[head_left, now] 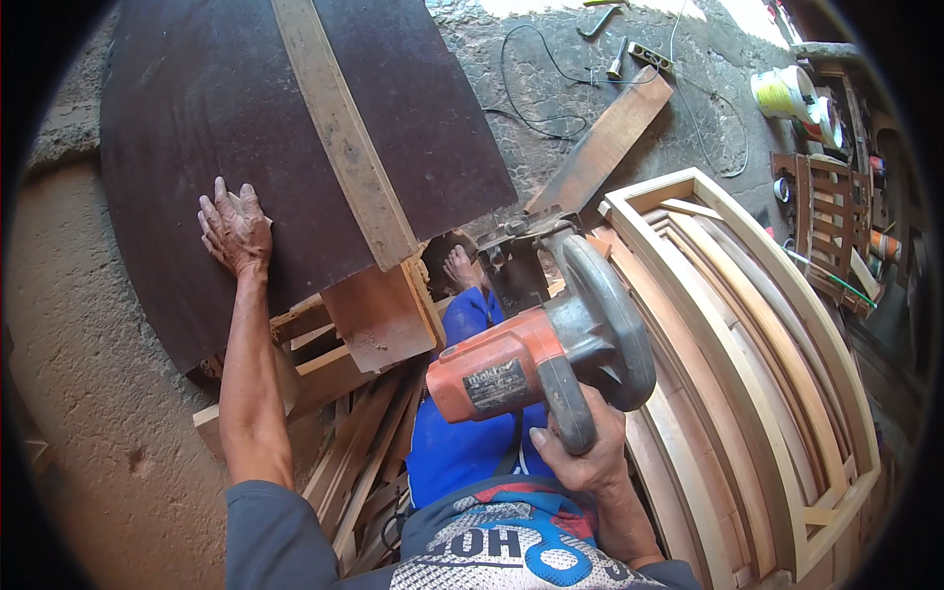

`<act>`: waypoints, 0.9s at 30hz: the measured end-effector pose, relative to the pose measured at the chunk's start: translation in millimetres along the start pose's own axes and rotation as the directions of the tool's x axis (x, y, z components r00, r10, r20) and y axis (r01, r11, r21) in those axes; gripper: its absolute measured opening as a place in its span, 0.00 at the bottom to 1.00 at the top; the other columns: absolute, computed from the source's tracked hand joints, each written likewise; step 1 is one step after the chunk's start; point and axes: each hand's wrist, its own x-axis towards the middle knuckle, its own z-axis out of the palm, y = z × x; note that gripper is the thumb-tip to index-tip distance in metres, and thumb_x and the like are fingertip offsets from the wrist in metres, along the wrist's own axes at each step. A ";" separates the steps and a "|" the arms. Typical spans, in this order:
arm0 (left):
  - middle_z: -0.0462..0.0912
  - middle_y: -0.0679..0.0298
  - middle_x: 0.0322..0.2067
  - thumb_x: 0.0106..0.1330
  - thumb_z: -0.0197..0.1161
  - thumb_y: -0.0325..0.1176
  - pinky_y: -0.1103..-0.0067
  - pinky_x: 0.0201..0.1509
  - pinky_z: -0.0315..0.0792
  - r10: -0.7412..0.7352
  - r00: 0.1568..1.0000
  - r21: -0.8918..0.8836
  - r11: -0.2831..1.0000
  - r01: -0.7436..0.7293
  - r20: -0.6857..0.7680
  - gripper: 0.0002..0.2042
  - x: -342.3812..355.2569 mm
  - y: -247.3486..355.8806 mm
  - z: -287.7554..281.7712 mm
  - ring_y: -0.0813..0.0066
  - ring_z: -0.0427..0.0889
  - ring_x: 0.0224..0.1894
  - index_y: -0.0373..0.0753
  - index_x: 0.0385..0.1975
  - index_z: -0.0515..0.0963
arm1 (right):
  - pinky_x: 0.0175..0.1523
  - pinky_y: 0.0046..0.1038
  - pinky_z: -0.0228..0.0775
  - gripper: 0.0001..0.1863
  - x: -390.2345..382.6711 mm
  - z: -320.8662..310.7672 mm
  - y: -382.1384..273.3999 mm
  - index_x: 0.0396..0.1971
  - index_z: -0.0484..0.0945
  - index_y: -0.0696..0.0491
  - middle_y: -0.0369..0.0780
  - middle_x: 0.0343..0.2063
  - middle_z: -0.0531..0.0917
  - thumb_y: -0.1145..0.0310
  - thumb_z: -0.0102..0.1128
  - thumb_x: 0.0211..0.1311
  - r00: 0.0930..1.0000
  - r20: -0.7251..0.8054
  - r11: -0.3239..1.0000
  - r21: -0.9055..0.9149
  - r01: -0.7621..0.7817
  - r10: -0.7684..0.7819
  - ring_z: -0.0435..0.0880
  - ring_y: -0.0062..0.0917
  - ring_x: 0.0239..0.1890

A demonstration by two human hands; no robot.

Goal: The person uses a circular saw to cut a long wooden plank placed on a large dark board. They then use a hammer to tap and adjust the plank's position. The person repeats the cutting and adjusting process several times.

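A large dark brown board (231, 108) lies at the upper left, raised on wooden pieces. Flat on its surface rests my left hand (236, 231), fingers spread. A small pale piece shows between and beside those fingers, too covered to name. My right hand (587, 442) is wrapped round the dark handle of a circular saw (501, 369) with an orange motor housing and a grey guard. The saw is in front of my body, right of the board's near end; its blade is hidden from this view. A narrow wooden plank (344, 128) runs lengthwise along the board.
Curved wooden frames (728, 364) are stacked on the right. Below the board lie loose wood strips (369, 457). On the concrete floor are a plank (605, 138), a black cord (506, 74) and a socket strip (649, 57). White buckets (782, 93) stand far right.
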 end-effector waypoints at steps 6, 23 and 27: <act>0.55 0.51 0.78 0.75 0.44 0.65 0.51 0.80 0.44 -0.006 1.000 0.007 1.000 0.006 -0.004 0.34 -1.2 -0.3 2.7 0.50 0.51 0.80 0.56 0.77 0.61 | 0.37 0.25 0.77 0.30 1.8 3.3 -6.0 0.55 0.77 0.65 0.38 0.28 0.84 0.76 0.73 0.48 0.999 -0.027 1.000 -0.008 0.021 -0.021 0.84 0.21 0.28; 0.56 0.51 0.78 0.75 0.44 0.64 0.51 0.80 0.45 -0.004 1.000 0.022 1.000 0.005 -0.012 0.34 -0.5 -1.8 4.3 0.50 0.52 0.80 0.56 0.77 0.61 | 0.41 0.30 0.82 0.33 12.0 -13.8 -8.6 0.58 0.75 0.63 0.46 0.33 0.88 0.73 0.75 0.50 1.000 0.018 0.999 -0.035 -0.013 0.013 0.91 0.32 0.33; 0.56 0.51 0.78 0.75 0.44 0.64 0.51 0.80 0.45 -0.014 1.000 0.026 1.000 0.014 -0.003 0.34 -1.5 0.1 1.8 0.49 0.52 0.80 0.56 0.77 0.61 | 0.41 0.29 0.81 0.31 14.4 -19.7 -9.8 0.57 0.76 0.64 0.45 0.33 0.88 0.73 0.74 0.50 1.000 -0.012 0.999 -0.034 -0.027 0.026 0.91 0.31 0.33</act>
